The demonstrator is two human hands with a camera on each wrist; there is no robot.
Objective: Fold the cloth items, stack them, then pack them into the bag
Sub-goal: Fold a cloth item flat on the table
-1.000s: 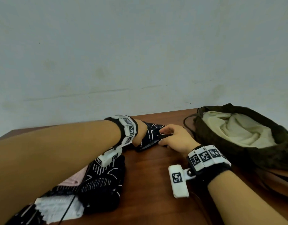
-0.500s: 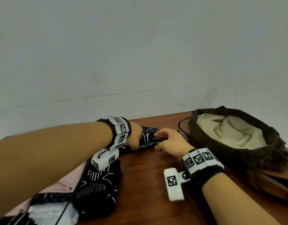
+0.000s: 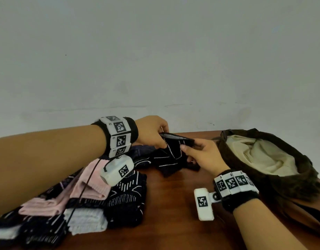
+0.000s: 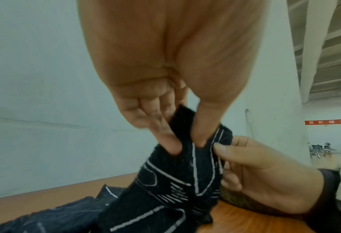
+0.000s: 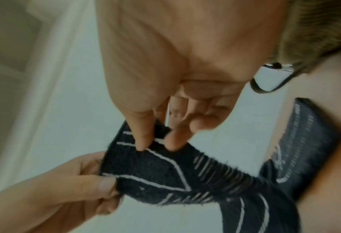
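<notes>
A black cloth with white line patterns (image 3: 171, 150) (image 4: 185, 176) (image 5: 155, 171) hangs lifted above the brown table (image 3: 173, 222), its lower part still touching the wood. My left hand (image 3: 152, 132) (image 4: 185, 141) pinches its top edge between thumb and fingers. My right hand (image 3: 197, 152) (image 5: 155, 141) pinches the same edge just to the right. A dark brown bag (image 3: 281, 181) with a cream lining (image 3: 260, 156) lies open at the right. A stack of folded cloths (image 3: 94, 201), pink, white and black patterned, sits at the near left.
Another dark patterned cloth (image 3: 143, 156) lies on the table behind the stack, under my left wrist. A pale wall (image 3: 155, 60) rises right behind the table. Bare wood shows between the stack and the bag.
Both hands have lifted the black patterned cloth up off the table by its top edge; a second ago they held it low on the wood. The view has tilted down, showing more of the stack.
</notes>
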